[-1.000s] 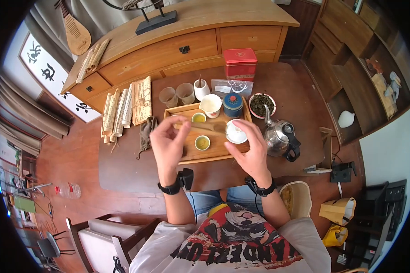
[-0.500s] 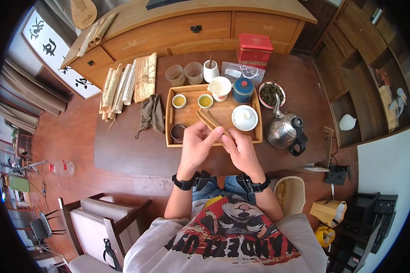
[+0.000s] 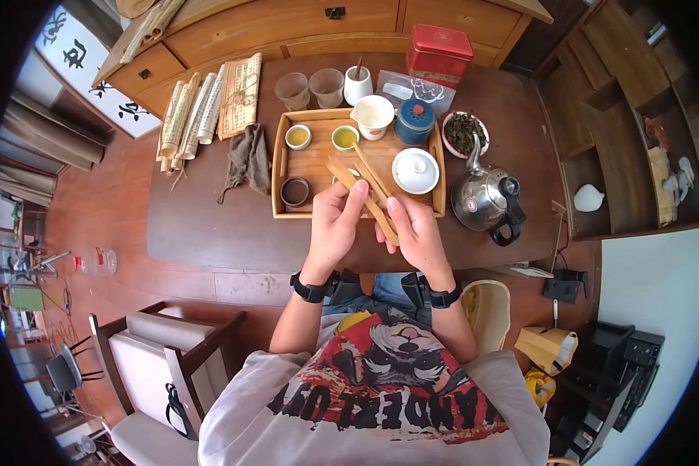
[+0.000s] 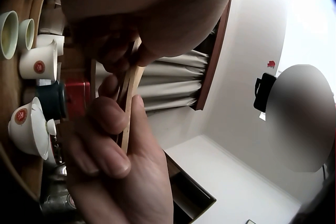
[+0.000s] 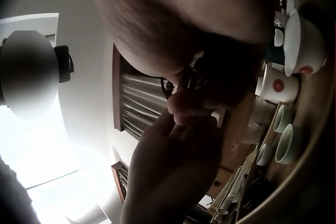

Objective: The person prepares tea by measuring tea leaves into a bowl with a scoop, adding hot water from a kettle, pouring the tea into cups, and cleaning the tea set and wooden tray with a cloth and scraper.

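Observation:
Both hands hold a pair of light wooden tea tongs (image 3: 377, 213) over the front of the wooden tray (image 3: 279, 175). My left hand (image 3: 332, 229) pinches one strip with the thumb on top; my right hand (image 3: 421, 237) grips the other side close by. The two strips stand apart at their far ends. In the left wrist view the tongs (image 4: 130, 95) show edge-on between the fingers. Beyond them sit two cups of yellow tea, one cup (image 3: 297, 137) left of the other cup (image 3: 346, 138). A third cup is mostly hidden beneath the tongs. A lidded white gaiwan (image 3: 415, 171) stands right of them.
On the tray are a white pitcher (image 3: 373, 116), a blue canister (image 3: 415, 124) and a small dark cup (image 3: 294, 191). Right of it stand a steel kettle (image 3: 481, 198) and a bowl of tea leaves (image 3: 464, 133). A grey-brown cloth pouch (image 3: 247, 159) and scrolls (image 3: 188, 116) lie left.
My right hand, earlier apart and free near the gaiwan, has come to the tongs that my left hand held. Both hands have drawn nearer the body, and the tongs' strips have spread.

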`<state>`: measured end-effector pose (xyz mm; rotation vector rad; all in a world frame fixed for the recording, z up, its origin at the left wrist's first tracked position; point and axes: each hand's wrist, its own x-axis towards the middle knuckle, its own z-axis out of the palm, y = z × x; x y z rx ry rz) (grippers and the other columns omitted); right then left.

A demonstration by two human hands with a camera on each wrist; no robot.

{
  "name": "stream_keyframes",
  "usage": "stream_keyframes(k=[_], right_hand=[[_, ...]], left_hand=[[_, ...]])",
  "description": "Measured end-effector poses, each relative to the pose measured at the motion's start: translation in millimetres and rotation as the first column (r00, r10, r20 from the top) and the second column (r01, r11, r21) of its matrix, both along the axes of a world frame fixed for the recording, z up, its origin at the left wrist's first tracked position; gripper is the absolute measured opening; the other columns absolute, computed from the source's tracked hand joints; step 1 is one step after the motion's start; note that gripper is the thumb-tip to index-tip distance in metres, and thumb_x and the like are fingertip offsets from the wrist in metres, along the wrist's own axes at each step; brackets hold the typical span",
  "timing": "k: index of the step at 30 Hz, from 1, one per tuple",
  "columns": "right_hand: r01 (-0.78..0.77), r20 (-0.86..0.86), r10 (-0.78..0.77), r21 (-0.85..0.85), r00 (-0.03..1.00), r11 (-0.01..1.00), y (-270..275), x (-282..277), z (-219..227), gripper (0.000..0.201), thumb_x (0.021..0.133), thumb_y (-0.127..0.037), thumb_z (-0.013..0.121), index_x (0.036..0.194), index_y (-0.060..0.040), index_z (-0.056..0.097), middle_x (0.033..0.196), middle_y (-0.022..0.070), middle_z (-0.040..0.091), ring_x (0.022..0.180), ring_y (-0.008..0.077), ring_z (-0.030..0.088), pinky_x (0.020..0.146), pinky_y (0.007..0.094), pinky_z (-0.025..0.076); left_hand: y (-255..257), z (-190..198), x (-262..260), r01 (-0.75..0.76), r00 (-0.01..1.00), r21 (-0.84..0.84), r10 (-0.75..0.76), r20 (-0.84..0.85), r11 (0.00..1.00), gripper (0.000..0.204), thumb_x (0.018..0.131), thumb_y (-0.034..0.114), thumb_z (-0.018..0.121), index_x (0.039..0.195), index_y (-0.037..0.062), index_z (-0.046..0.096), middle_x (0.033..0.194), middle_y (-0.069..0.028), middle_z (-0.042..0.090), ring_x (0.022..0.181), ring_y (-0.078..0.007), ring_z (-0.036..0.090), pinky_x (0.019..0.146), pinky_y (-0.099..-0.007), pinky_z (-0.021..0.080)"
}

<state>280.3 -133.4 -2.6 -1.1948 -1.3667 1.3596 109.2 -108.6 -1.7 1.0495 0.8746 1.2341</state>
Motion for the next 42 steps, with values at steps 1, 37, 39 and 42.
stream_keyframes(k=[1,37,39,42], right_hand=[[0.023,-0.018,-0.023,0.010,1.000,1.000,0,0,-2,0.041,0.123,-0.028,0.046,0.107,0.0008,0.071,0.070,0.0042,0.069,0.052,0.0084,0.057,0.051,0.0274,0.045],[0.381,-0.268,-0.386,-0.072,0.883,0.922,2,18,-11,0.023,0.112,-0.024,0.072,0.104,-0.0035,0.075,0.081,-0.0017,0.071,0.060,-0.0009,0.044,0.054,0.0213,0.033],[0.371,-0.271,-0.379,-0.083,0.885,0.925,3,19,-13,0.023,0.112,-0.024,0.073,0.104,-0.0034,0.075,0.081,-0.0020,0.071,0.061,-0.0008,0.044,0.054,0.0214,0.032],[0.351,-0.246,-0.359,-0.078,0.900,0.933,4,23,-13,0.023,0.112,-0.024,0.073,0.105,-0.0030,0.075,0.081,-0.0023,0.071,0.062,0.0001,0.047,0.055,0.0219,0.036]], left_hand=[[1,-7,-1,-0.026,0.999,0.004,0.026,-0.039,1.000,0.031,0.120,0.021,0.057,0.114,-0.0055,0.073,0.101,-0.0080,0.079,0.087,-0.0101,0.072,0.079,-0.0272,0.059],[-1,-21,-16,-0.119,0.980,0.173,0.088,0.177,0.978,0.057,0.122,0.034,0.046,0.121,-0.0158,0.074,0.106,-0.0221,0.078,0.083,-0.0227,0.073,0.076,-0.0353,0.060],[0,-19,-20,-0.123,0.984,0.176,0.097,0.150,0.977,0.063,0.123,0.039,0.043,0.121,-0.0169,0.073,0.106,-0.0242,0.078,0.082,-0.0249,0.074,0.077,-0.0380,0.061],[2,-12,-30,-0.028,0.960,0.179,-0.024,0.280,0.983,0.070,0.122,0.045,0.039,0.119,-0.0153,0.074,0.103,-0.0240,0.079,0.082,-0.0256,0.073,0.081,-0.0400,0.060]])
